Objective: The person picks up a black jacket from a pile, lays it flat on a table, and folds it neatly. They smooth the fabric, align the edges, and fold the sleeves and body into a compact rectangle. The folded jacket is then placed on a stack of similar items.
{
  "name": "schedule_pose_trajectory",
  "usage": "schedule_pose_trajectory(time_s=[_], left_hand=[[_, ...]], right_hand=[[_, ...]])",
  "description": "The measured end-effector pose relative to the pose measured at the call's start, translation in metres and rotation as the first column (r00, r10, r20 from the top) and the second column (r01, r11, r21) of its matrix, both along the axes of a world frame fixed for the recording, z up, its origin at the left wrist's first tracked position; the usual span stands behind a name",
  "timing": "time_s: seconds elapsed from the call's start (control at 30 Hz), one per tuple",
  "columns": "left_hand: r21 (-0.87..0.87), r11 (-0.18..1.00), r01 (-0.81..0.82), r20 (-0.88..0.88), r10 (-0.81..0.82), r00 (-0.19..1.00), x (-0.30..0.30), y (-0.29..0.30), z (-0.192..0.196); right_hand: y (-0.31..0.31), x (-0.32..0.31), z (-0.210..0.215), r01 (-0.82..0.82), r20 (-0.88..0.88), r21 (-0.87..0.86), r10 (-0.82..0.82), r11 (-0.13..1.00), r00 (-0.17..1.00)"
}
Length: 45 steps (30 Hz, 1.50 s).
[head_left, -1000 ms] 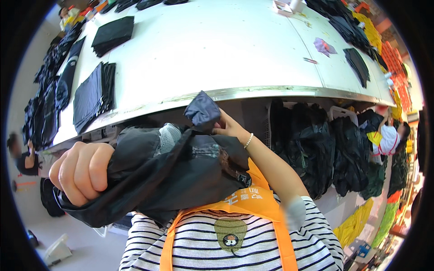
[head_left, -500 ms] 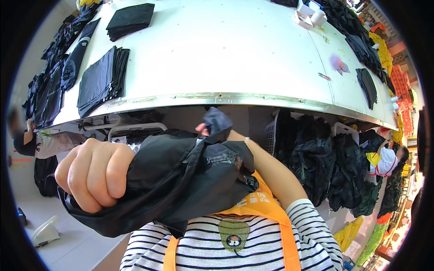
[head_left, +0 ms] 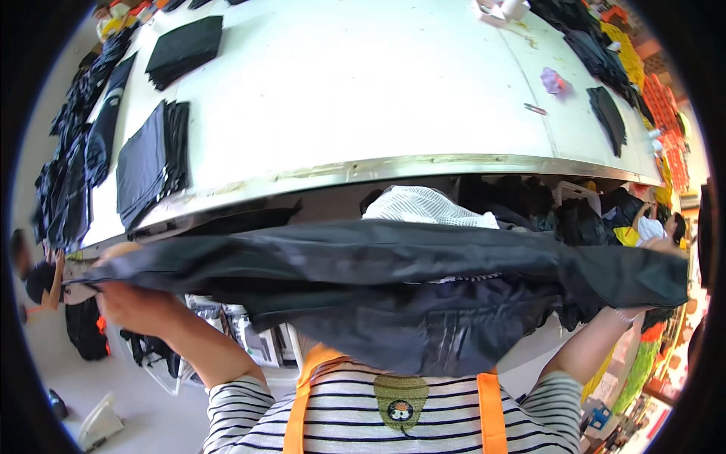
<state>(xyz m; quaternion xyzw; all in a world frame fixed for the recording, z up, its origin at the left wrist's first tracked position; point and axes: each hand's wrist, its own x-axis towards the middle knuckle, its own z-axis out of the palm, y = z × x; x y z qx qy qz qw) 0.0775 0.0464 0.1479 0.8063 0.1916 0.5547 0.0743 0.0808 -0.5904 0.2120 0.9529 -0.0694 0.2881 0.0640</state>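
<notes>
A black garment (head_left: 363, 257) is stretched wide across my front, above the near edge of the table. My left hand (head_left: 136, 303), somewhat blurred, is closed around its left end. At the far right end my right hand (head_left: 662, 246) grips the cloth; most of that hand is hidden behind it. A looser dark panel (head_left: 469, 325) hangs from the middle toward my chest. White mesh cloth (head_left: 427, 206) shows just beyond the garment's upper edge; whether it is part of the garment I cannot tell.
The white table (head_left: 340, 91) spans the far side. Folded black stacks (head_left: 151, 163) lie at its left, near a heap of dark clothing (head_left: 72, 159). Scissors-like snips (head_left: 535, 110) and a purple scrap (head_left: 553, 81) lie at right. Other people (head_left: 38, 276) stand at both sides.
The bunched garment has been pulled out wide. My right hand has moved from the middle to the far right, my left slightly outward. White mesh has come into view.
</notes>
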Motion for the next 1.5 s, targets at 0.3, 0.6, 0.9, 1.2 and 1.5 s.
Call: schedule_pose_trajectory(time_s=[0.3,0.6,0.9,1.2,1.5], left_hand=[[0.074,0.996,0.05,0.334,-0.072,0.94,0.208,-0.035,0.087],[-0.28,0.853,0.44,0.024,-0.452,0.892,0.503,-0.055,-0.082],[-0.395,0.916,-0.073,-0.616,-0.204,0.761,0.581,-0.091,-0.276],[-0.297,0.716,0.632,-0.7,-0.613,0.366,0.602,-0.111,-0.25],[-0.359,0.754,0.55,-0.601,-0.638,0.482,0.567,-0.124,-0.244]], right_hand=[[0.059,0.285,0.072,-0.586,0.666,0.079,0.395,0.807,0.633],[0.075,0.58,-0.127,-0.495,0.363,0.179,0.411,0.85,0.836],[0.076,0.653,-0.347,-0.091,-0.303,0.383,0.218,0.919,0.927],[0.177,0.612,-0.306,-0.626,-0.398,0.409,0.747,0.664,0.533],[0.173,0.56,-0.288,-0.384,-0.127,0.669,0.607,0.636,0.784]])
